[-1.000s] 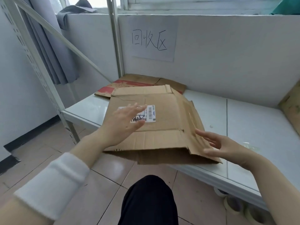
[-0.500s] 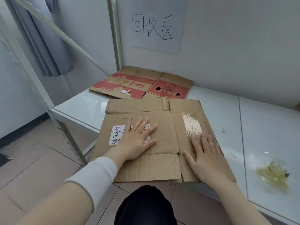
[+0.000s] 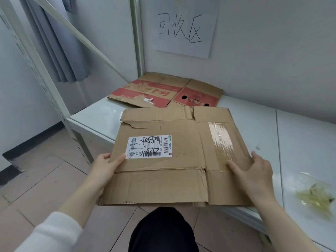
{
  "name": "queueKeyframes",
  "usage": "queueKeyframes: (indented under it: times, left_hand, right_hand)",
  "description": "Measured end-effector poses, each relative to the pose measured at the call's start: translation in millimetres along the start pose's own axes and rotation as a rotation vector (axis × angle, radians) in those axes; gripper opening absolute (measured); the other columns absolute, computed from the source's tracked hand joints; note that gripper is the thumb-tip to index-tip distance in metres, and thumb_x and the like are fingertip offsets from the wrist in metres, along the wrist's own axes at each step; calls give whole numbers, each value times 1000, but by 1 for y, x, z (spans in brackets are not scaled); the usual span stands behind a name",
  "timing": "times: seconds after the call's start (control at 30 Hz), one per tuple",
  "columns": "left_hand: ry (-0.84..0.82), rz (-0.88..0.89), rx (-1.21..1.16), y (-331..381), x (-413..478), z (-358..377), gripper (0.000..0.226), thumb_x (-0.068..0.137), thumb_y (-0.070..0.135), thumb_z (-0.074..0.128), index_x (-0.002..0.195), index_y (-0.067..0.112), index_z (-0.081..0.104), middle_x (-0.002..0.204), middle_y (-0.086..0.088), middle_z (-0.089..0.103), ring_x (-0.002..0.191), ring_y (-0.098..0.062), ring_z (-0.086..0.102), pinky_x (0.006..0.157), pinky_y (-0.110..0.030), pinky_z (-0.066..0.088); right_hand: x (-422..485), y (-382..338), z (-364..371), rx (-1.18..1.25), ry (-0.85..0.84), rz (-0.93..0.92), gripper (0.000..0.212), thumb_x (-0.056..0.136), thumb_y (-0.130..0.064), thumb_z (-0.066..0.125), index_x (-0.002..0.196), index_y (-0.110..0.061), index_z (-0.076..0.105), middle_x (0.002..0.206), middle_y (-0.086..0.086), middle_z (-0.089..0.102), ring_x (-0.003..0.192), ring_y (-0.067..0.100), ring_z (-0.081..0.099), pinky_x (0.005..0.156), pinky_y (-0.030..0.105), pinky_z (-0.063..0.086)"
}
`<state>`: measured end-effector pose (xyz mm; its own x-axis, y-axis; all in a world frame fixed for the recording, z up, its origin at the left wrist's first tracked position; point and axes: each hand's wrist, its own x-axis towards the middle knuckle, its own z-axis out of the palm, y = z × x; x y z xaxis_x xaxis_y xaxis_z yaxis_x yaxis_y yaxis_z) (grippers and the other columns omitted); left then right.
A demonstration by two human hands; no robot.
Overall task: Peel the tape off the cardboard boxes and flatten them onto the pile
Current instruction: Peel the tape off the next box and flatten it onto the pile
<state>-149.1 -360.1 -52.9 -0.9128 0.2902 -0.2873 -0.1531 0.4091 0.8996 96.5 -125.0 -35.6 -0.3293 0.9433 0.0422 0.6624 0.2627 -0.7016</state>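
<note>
A flattened brown cardboard box (image 3: 181, 171) lies across the front edge of the white shelf (image 3: 300, 139), its near part hanging over the floor. It carries a white shipping label (image 3: 150, 147) and a strip of clear tape (image 3: 221, 140). My left hand (image 3: 106, 165) grips its left edge, thumb on top. My right hand (image 3: 254, 170) holds its right edge, fingers resting near the tape. Behind it, against the wall, lies a flattened red-printed box (image 3: 163, 92).
A paper sign with handwriting (image 3: 183, 30) hangs on the back wall. A crumpled wad of peeled tape (image 3: 316, 197) lies on the shelf at the right. A white metal rack post (image 3: 45, 84) stands at the left over tiled floor.
My hands went from pressing flat on top of the box to gripping its left and right edges. The box has shifted slightly toward me.
</note>
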Motion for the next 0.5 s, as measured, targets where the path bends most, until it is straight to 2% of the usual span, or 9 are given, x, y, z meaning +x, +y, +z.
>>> queueKeyframes:
  times: [0.1, 0.17, 0.23, 0.33, 0.43, 0.5]
  left_hand:
    - [38, 157, -75, 35, 7, -17, 34, 83, 28, 67, 109, 13, 52, 103, -4, 62, 74, -10, 58, 59, -24, 44]
    - [57, 285, -42, 68, 17, -24, 30, 85, 26, 64, 110, 16, 50, 98, -2, 58, 70, -5, 53, 54, -18, 42]
    - [71, 394, 50, 99, 38, -26, 35, 85, 29, 64, 115, 16, 51, 105, -3, 58, 80, -12, 57, 62, -20, 41]
    - [99, 451, 212, 139, 92, -18, 53, 83, 36, 66, 127, 10, 49, 132, -11, 52, 116, -24, 52, 87, -29, 39]
    - [90, 426, 373, 173, 150, 1, 58, 83, 40, 65, 129, 9, 49, 134, -11, 51, 119, -28, 50, 93, -34, 38]
    - [116, 417, 447, 188, 187, 17, 54, 85, 39, 63, 129, 10, 50, 134, -11, 51, 119, -29, 48, 92, -34, 38]
  right_hand:
    - [8, -15, -19, 313, -58, 118, 75, 75, -38, 72, 138, -14, 38, 127, 6, 51, 108, 23, 50, 89, 33, 38]
    - [16, -26, -24, 467, -150, 170, 61, 77, -31, 72, 130, -13, 47, 107, 2, 59, 90, 19, 55, 75, 30, 41]
    - [29, -39, -19, 580, -215, 187, 44, 79, -26, 70, 117, -10, 56, 90, -2, 63, 77, 13, 58, 60, 26, 42]
    - [59, -59, 2, 673, -155, 197, 34, 80, -23, 70, 108, -10, 57, 84, -4, 62, 73, 10, 58, 55, 24, 40]
    - [94, -81, 33, 735, -105, 223, 33, 79, -20, 71, 107, -10, 57, 87, 1, 63, 73, 14, 59, 56, 26, 43]
    - [120, -92, 55, 733, -87, 235, 36, 78, -20, 73, 109, -9, 57, 94, 5, 64, 79, 21, 60, 66, 29, 46]
